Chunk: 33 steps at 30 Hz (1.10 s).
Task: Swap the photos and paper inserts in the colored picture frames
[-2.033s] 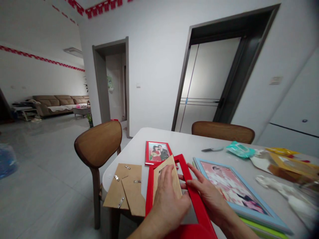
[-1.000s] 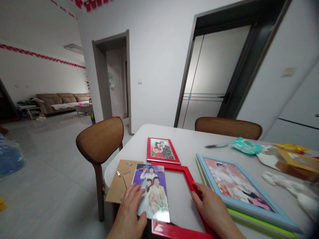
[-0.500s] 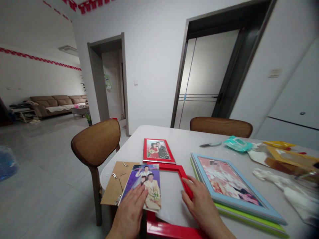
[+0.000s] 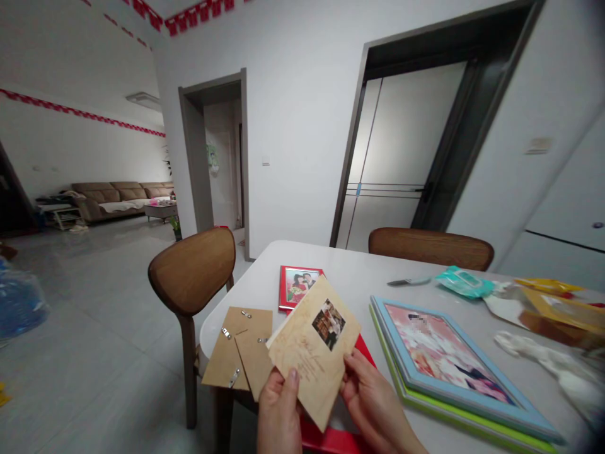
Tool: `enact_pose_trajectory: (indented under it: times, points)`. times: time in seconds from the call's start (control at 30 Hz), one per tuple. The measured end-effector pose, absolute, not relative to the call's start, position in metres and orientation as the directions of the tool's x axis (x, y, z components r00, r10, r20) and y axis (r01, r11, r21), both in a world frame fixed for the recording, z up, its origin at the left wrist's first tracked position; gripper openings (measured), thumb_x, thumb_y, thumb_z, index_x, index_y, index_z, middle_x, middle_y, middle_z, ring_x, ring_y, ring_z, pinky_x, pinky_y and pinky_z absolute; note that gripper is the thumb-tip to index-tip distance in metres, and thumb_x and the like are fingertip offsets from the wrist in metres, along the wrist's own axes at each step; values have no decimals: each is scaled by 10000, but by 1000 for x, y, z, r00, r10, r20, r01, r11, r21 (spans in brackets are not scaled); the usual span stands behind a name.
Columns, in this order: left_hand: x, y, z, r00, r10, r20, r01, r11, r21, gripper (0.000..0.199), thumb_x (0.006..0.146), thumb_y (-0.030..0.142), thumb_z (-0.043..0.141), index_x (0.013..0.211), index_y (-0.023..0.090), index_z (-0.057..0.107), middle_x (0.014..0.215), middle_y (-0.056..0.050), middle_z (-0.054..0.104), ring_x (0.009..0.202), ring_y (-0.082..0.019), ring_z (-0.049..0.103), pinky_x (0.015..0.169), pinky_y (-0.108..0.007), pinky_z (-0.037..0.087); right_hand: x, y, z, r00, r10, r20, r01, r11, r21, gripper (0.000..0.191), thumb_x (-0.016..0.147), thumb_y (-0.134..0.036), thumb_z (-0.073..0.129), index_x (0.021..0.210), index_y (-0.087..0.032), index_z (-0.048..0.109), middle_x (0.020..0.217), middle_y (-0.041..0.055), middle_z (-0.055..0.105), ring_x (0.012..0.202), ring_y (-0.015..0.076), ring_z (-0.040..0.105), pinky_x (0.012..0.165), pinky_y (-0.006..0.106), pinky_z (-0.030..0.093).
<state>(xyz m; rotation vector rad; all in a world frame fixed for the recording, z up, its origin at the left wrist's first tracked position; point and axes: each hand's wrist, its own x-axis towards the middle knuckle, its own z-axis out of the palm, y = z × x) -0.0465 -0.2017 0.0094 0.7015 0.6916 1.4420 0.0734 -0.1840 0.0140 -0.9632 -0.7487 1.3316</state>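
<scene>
A beige printed photo sheet (image 4: pixel 307 353) with a small dark picture and script text is tilted up above the table. My left hand (image 4: pixel 280 410) grips its lower left edge, thumb on top. At its right edge, my right hand (image 4: pixel 373 397) pinches the sheet between thumb and fingers. Another sheet's edge seems to show behind it. Below lies a red picture frame (image 4: pixel 363 353), mostly hidden by the sheet and my hands. To the left rests a brown backing board (image 4: pixel 224 353) with metal clips. A small red framed photo (image 4: pixel 293 287) lies beyond, partly covered.
On the right, a light blue framed picture (image 4: pixel 401 372) lies on a green frame (image 4: pixel 454 410). Farther back are a knife (image 4: pixel 409 282), a teal wipes pack (image 4: pixel 466 282) and crumpled white material (image 4: pixel 543 359). Wooden chairs (image 4: pixel 193 271) stand at the table (image 4: pixel 347 268).
The purple wedding photo is no longer in view. Both hands now hold a beige sheet raised over the red frame. My right hand has left the frame's edge. The view has shifted slightly.
</scene>
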Motion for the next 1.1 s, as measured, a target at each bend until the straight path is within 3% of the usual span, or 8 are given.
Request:
enact_pose_trajectory:
  times: [0.13, 0.27, 0.4, 0.6, 0.73, 0.9, 1.0, 1.1]
  points:
    - [-55, -198, -1, 40, 997, 59, -417, -37, 908, 573, 651, 259, 593, 1175, 123, 406, 1205, -149, 468, 1110, -243, 430, 942, -344, 334, 109, -177, 20, 105, 975, -198, -373, -146, -916, 443, 697, -234, 417, 1137, -185, 419, 975, 85, 629, 813, 203, 606, 626, 292, 492]
    - [-66, -197, -10, 102, 983, 150, 51, -155, 987, 573, 622, 157, 529, 1183, 123, 419, 1252, -124, 420, 1162, -234, 365, 987, -351, 271, 130, -172, 25, 28, 966, -255, -274, -238, -932, 502, 655, -182, 433, 1156, -164, 412, 857, 71, 665, 704, 191, 628, 587, 284, 486]
    - [-67, -199, -24, 338, 905, 258, 344, -375, 861, 614, 563, 123, 545, 1170, 143, 457, 1275, -117, 388, 1178, -263, 334, 989, -372, 265, 129, -166, 24, 13, 963, -268, -173, -262, -949, 479, 647, -183, 409, 1121, -150, 459, 757, 55, 678, 630, 180, 628, 554, 277, 477]
    - [-70, -193, -38, 554, 762, 336, 414, -602, 683, 616, 600, 308, 642, 1175, 189, 452, 1263, -150, 390, 1169, -309, 331, 969, -479, 241, 124, -153, 10, 30, 976, -214, -41, -213, -976, 503, 649, -196, 364, 1144, -153, 438, 768, 49, 676, 617, 175, 624, 530, 263, 457]
    - [-72, -192, -37, 613, 737, 285, 478, -633, 609, 583, 650, 374, 604, 1176, 185, 437, 1270, -151, 384, 1179, -297, 316, 969, -488, 232, 127, -149, 7, 92, 988, -126, 267, -147, -952, 450, 686, -235, 329, 1098, -133, 479, 824, 61, 666, 669, 175, 618, 560, 254, 446]
    - [-70, -191, -32, 690, 700, 182, 559, -676, 481, 628, 680, 380, 575, 1229, 171, 353, 1315, -130, 309, 1208, -273, 261, 983, -476, 221, 126, -149, 8, 130, 983, 133, 845, -40, -533, 316, 738, -271, 334, 906, -142, 568, 879, 108, 629, 789, 196, 578, 689, 273, 398]
    - [-65, -190, -31, 705, 700, 114, 611, -681, 404, 651, 675, 365, 584, 1236, 137, 346, 1311, -146, 299, 1210, -287, 244, 984, -469, 232, 125, -150, 4, 147, 975, 167, 965, -104, -242, 296, 755, -311, 335, 864, -151, 559, 843, 120, 592, 735, 224, 568, 620, 312, 381]
    - [-63, -191, -32, 702, 702, 118, 624, -686, 375, 642, 676, 343, 578, 1236, 130, 347, 1308, -143, 302, 1206, -290, 253, 981, -464, 248, 126, -150, -2, 143, 972, 185, 983, -118, -141, 286, 758, -321, 348, 897, -163, 541, 857, 110, 561, 725, 229, 559, 582, 314, 370]
